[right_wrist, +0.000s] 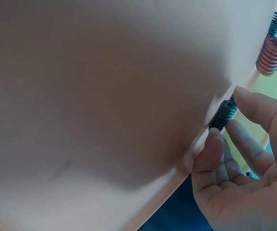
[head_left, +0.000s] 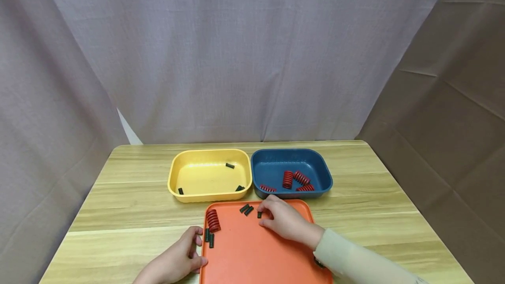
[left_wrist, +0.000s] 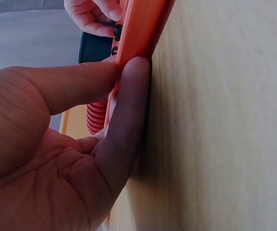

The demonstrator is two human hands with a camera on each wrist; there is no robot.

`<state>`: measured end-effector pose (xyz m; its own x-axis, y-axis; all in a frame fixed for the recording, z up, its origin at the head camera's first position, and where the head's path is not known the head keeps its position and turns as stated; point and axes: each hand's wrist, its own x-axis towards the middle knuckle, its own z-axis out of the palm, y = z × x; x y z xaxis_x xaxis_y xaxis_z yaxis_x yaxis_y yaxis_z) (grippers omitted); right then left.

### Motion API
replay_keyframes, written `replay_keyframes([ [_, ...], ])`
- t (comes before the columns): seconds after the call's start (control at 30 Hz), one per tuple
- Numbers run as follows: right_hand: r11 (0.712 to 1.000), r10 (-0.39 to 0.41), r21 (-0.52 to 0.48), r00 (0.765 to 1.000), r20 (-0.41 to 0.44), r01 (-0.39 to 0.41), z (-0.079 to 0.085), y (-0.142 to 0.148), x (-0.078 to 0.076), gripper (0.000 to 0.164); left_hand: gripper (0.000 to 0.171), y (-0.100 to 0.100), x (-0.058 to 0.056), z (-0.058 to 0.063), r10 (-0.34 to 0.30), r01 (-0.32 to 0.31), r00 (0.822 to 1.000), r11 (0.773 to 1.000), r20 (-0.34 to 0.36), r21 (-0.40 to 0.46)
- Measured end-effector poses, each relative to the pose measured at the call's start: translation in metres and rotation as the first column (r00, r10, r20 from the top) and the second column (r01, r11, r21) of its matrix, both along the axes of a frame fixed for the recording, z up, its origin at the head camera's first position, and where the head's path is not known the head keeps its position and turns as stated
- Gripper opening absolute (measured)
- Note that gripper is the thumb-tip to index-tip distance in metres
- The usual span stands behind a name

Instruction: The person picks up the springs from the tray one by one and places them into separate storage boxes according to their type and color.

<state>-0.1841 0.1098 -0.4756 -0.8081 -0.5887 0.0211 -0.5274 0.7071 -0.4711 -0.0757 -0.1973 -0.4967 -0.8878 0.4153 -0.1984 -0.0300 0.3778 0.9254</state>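
Observation:
My left hand (head_left: 179,255) grips the left rim of an orange tray (head_left: 260,253). In the left wrist view its thumb lies at the rim and a finger (left_wrist: 129,106) runs along the outer side. Near the tray's far edge, my right hand (head_left: 286,220) pinches a small dark spring (head_left: 259,214) between thumb and fingers, low over the tray. Two more dark springs (head_left: 248,211) lie just left of it. By the left hand, a large red spring (head_left: 213,220) and two dark springs (head_left: 211,240) rest along the tray's left side.
Behind the tray stands a yellow bin (head_left: 203,197) with several dark springs inside. Touching or nearly touching it on the right is a blue bin (head_left: 270,170) containing several red springs. The wooden table (head_left: 378,214) ends at a grey curtain (head_left: 221,56).

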Motion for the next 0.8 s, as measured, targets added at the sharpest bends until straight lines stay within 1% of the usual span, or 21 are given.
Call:
replay_keyframes([
  [0.2,1.0,-0.028,0.007,1.0,-0.015,0.028,-0.0003,-0.003,-0.0011,0.019,0.056,-0.0003,0.0001,-0.0001,-0.002,0.002,1.0,1.0,-0.001,0.0],
  [0.37,1.0,-0.013,0.016,0.999,-0.04,0.014,-0.0001,-0.0042,-0.0014,0.014,0.056,-0.0003,0.0001,0.0,-0.005,0.005,1.0,1.0,0.001,0.001],
  [0.47,1.0,-0.001,0.017,0.999,-0.041,0.001,-0.0003,-0.0046,-0.0016,0.014,0.056,0.0001,0.0,0.0006,-0.005,0.005,1.0,1.0,0.004,0.004],
  [0.57,1.0,0.001,0.022,1.0,-0.029,-0.001,-0.0001,-0.0053,-0.0019,0.015,0.057,0.0002,-0.0002,0.001,-0.005,0.005,1.0,1.0,0.006,0.004],
  [0.7,0.999,-0.01,0.031,1.0,-0.013,0.011,-0.0004,-0.0062,-0.0022,0.022,0.056,0.0,-0.0006,0.0009,-0.004,0.004,1.0,1.0,-0.001,-0.007],
  [0.8,0.999,0.003,0.04,1.0,-0.021,-0.002,-0.0017,-0.0058,-0.0021,0.028,0.055,-0.0001,-0.001,0.0005,-0.005,0.005,1.0,1.0,0.002,-0.008],
])
